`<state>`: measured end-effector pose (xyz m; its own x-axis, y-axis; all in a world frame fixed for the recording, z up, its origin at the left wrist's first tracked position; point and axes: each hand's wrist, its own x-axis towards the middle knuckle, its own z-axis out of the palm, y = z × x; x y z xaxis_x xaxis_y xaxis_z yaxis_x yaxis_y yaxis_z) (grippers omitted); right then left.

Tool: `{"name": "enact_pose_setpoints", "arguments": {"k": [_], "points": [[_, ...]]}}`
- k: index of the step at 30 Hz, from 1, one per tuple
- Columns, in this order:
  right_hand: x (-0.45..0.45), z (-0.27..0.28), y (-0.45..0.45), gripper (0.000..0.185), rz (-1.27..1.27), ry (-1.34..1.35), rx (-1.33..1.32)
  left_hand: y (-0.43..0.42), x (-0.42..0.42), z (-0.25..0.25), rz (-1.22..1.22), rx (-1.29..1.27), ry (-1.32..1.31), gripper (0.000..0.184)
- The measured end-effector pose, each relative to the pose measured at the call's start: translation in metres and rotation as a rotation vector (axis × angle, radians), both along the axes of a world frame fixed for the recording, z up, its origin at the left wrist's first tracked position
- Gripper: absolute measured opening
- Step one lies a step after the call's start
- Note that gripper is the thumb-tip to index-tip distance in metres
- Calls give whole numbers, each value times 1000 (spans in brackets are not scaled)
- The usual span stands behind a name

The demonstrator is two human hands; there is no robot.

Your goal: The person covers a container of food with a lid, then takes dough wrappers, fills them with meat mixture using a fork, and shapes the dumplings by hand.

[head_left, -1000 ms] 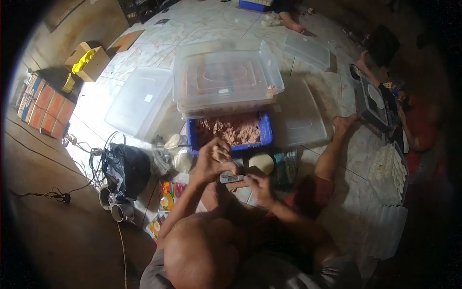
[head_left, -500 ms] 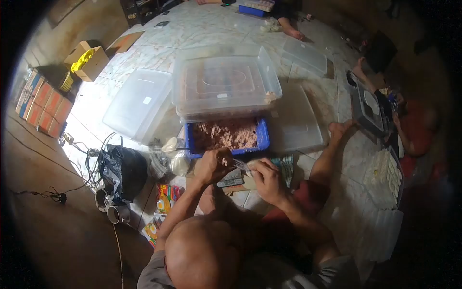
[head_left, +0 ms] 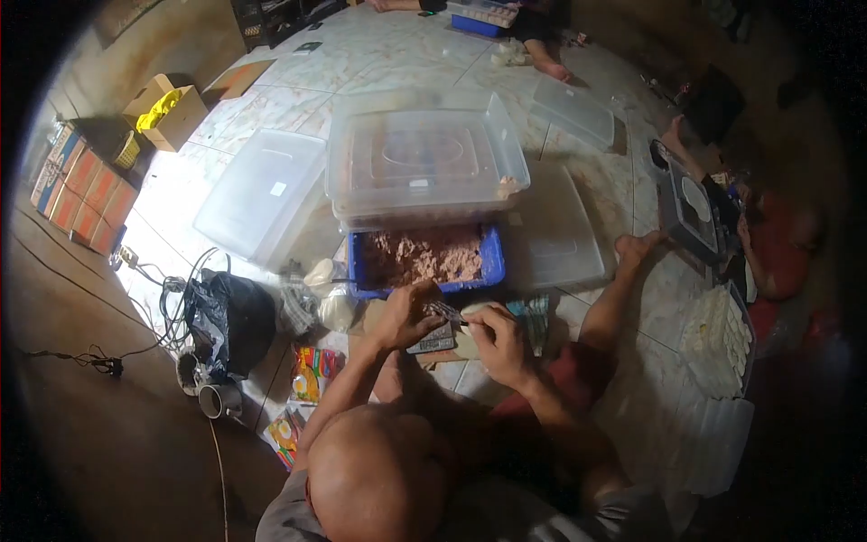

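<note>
This looks like a home room used for food-making: a blue tub of pinkish mince, food packets and a mug sit on marble-patterned floor tiles among bare feet.

the blue tub can be reached into from above; beyond it, passage is blocked by stacked clear boxes; bare floor is left beside the bent leg.

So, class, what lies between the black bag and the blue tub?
In the head view, a crumpled greyish cloth and what looks like whitish plastic lie there.
</note>
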<state>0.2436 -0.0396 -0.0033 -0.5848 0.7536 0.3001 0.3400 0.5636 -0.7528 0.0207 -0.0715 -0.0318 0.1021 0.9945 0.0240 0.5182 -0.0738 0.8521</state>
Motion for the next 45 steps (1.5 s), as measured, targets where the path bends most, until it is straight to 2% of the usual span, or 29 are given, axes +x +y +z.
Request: {"name": "enact_pose_setpoints", "arguments": {"k": [1,2,4,6,7,8,9,10,12,14,16,18,20,21,22,24,25,26,28,30,32,33,34,36,38,40,41,44,45], "points": [[3,6,-2,9,-45,64,-62,-4,1,-1,36,141,-132,44],[6,10,-8,10,-97,126,-134,-6,2,-4,33,133,-131,44],[8,22,-14,10,-145,104,-221,-5,6,-14,76,15,-397,40],[3,16,-14,12,-165,123,-115,0,9,-18,100,-192,-796,36],[-4,9,-12,12,-102,32,38,-2,13,1,93,-70,-391,35],[-2,6,-19,10,-85,39,-139,-2,16,11,85,52,13,34],[1,7,-21,10,-111,64,-127,0,17,6,109,169,44,35],[1,7,-19,9,-130,91,-111,0,14,2,114,173,47,35],[1,9,-17,9,-181,156,-172,-5,6,-4,153,194,-362,32],[1,6,-21,9,-244,218,-234,-7,5,-8,154,113,-259,28],[-6,2,-20,9,-101,48,-164,0,13,-9,175,215,-3,28],[-1,10,-14,11,-93,17,-56,5,10,-11,226,208,-4,33],[3,14,-18,12,-196,201,-251,0,12,-9,371,133,-23,34],[5,18,-18,13,-227,207,-264,-3,11,5,278,143,-176,40],[4,18,-18,13,-230,210,-261,-3,7,4,274,146,-174,40],[-2,18,-21,11,-230,243,-77,-1,-3,-4,75,232,-248,46],[-8,3,-18,9,-161,146,80,1,-4,-17,67,106,-195,51],[-2,-8,-22,9,-159,148,83,0,-4,-31,69,110,-193,51],[-4,4,-23,7,-114,75,-149,2,-3,-21,58,211,9,48],[-2,7,-24,7,-132,155,-154,-4,1,-9,100,228,-2,47],[-2,8,-19,12,-177,92,-92,1,7,3,134,0,82,45],[-6,6,-17,11,-116,55,-4,4,10,4,122,88,88,42],[-6,5,-20,11,-123,55,0,3,13,2,115,92,87,42],[-7,9,-22,8,-173,254,-119,2,14,-2,112,137,-537,38],[-4,16,-21,10,-244,253,-113,3,6,-4,122,154,-480,46],[-7,14,-21,10,-111,65,-129,8,7,-10,73,91,-221,53],[-7,4,-18,11,-129,83,-52,10,9,-11,55,42,-369,53],[11,17,-9,13,-265,225,-102,22,-1,11,-54,71,-231,51],[20,18,1,15,-286,246,-64,28,-5,25,-112,65,-277,50]]}}
